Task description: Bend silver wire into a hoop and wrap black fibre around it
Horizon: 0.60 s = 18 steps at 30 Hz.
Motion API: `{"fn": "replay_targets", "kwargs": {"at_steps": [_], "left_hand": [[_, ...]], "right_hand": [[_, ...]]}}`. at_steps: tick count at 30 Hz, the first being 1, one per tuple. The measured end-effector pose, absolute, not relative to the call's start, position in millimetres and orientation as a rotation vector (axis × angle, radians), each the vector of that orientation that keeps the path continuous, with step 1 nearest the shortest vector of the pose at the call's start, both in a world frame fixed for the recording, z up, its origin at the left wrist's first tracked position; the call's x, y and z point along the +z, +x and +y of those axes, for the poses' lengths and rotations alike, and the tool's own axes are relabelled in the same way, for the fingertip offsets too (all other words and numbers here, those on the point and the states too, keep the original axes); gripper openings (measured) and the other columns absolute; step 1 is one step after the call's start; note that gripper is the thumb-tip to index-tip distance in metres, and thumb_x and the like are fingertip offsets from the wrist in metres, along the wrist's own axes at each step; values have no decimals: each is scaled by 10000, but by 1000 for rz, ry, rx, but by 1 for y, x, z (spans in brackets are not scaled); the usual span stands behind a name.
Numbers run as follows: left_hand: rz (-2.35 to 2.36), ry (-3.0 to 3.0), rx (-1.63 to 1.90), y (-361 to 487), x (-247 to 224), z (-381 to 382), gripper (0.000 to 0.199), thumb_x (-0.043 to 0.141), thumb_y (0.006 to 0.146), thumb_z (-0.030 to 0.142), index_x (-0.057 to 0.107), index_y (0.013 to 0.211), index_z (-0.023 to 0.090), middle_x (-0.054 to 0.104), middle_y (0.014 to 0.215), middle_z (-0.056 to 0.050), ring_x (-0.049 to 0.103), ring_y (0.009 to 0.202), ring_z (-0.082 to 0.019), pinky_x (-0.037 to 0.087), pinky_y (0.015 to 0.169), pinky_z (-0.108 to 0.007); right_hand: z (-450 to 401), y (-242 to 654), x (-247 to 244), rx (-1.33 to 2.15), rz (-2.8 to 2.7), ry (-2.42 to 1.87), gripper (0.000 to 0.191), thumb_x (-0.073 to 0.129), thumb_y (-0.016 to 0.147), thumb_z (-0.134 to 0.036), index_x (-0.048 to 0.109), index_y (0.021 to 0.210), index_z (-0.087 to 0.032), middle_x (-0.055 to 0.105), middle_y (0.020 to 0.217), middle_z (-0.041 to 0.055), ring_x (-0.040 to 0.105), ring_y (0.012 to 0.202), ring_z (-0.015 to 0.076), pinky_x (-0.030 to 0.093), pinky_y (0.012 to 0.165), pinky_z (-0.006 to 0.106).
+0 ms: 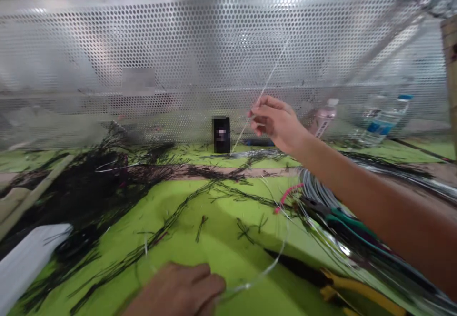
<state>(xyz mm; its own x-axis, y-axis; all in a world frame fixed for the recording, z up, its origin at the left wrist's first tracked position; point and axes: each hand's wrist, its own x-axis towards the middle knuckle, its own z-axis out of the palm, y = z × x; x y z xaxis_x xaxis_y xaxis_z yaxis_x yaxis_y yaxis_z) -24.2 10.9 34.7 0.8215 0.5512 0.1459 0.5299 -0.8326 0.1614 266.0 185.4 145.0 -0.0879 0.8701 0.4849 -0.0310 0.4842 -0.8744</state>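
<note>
My right hand point(273, 121) is raised in front of the perforated metal screen, its thumb and fingertips pinched on a thin clear strand point(269, 75) that slants up and to the right. At the bottom edge, my left hand point(182, 290) is low over the green surface point(214, 240), fingers curled and somewhat blurred. A clear line point(264, 273) curves away from beside its fingers; what lies inside the fingers is hidden. Thin black branching strands point(178, 211) lie on the green surface between the hands.
Black strands point(89, 197) pile up at the left by a white tray-like object point(35, 249). At the right are coiled wire point(316, 187), green-handled pliers point(346, 225) and a yellow-handled tool point(357, 287). Two bottles point(324, 116) and a small black object point(222, 135) stand near the screen point(200, 44).
</note>
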Motion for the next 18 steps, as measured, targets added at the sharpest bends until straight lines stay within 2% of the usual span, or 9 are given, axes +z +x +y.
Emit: {"fn": "replay_targets", "kwargs": {"at_steps": [3,6,9,14,18], "left_hand": [[1033,2688,323,-21,50,6,188,516,1000,173,674,992,275,703,791,48,650,638,-124,409,591,-260],[1136,2564,452,-21,58,3,170,512,987,198,675,978,247,684,758,40,620,625,-119,420,586,-246],[1082,2561,598,-21,62,3,162,513,975,183,665,964,237,666,752,41,607,627,-110,431,590,-240],[987,2650,885,-18,61,1,212,544,1000,159,660,1126,283,726,850,56,666,675,-80,452,613,-209],[1103,2525,1007,-18,62,-4,128,635,943,166,658,1001,278,701,774,74,629,599,-67,453,560,-184]], "right_hand": [[125,274,138,1091,-1386,-740,179,669,865,-285,519,798,-213,592,833,3,549,583,88,437,485,214],[70,282,119,1221,-1281,-752,181,687,871,-298,544,801,-212,578,776,-14,543,552,76,456,489,188],[29,285,97,1301,-1180,-809,177,710,894,-336,581,831,-232,596,782,-16,589,598,86,494,518,172],[-3,281,70,1408,-1016,-896,144,761,850,-365,652,848,-272,608,741,-9,595,527,108,484,457,200],[-12,273,59,1496,-1060,-967,105,739,868,-385,669,862,-307,607,701,1,583,449,134,456,412,257]]}}
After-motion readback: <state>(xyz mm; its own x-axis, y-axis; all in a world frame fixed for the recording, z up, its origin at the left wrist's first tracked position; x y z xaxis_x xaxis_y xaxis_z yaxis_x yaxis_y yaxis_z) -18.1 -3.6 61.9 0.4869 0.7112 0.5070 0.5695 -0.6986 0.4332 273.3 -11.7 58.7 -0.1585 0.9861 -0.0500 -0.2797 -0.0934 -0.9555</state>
